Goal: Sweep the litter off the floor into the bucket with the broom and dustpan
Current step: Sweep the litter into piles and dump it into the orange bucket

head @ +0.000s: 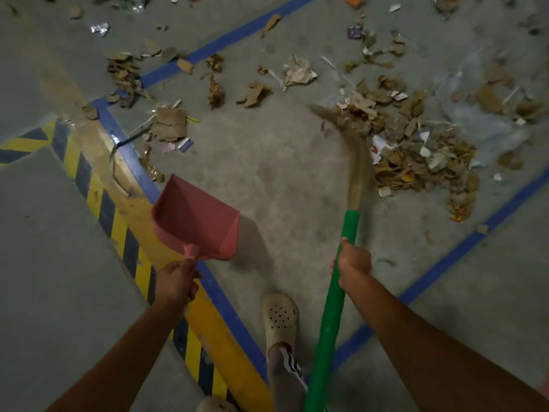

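Currently: left hand (175,281) is curled round the pink dustpan's (196,217) short handle, fingers clamped on it. The pan is held off the floor (267,173), mouth pointing away from the person, over the blue tape line (228,310).

Right hand (353,263) is wrapped round the broom's (335,292) green stick, fingers closed tight on it, well below the bristles (356,162). The broom slants forward. The tan bristles are motion-blurred, with the tip at the left edge of the main litter pile (416,144).

Pile is torn cardboard, paper scraps and wrappers, lying on the floor ahead and right of the dustpan, well apart from it. More scraps are scattered further out:
- a cardboard piece (169,124) by the tape corner
- crumpled paper (298,72) ahead centre
- loose bits along the far edge

Yellow-black hazard stripe (118,230) runs beside the tape on the left. A second tape line (445,263) runs diagonally on the right. One cream clog (279,318) sits between the arms, just left of the stick.
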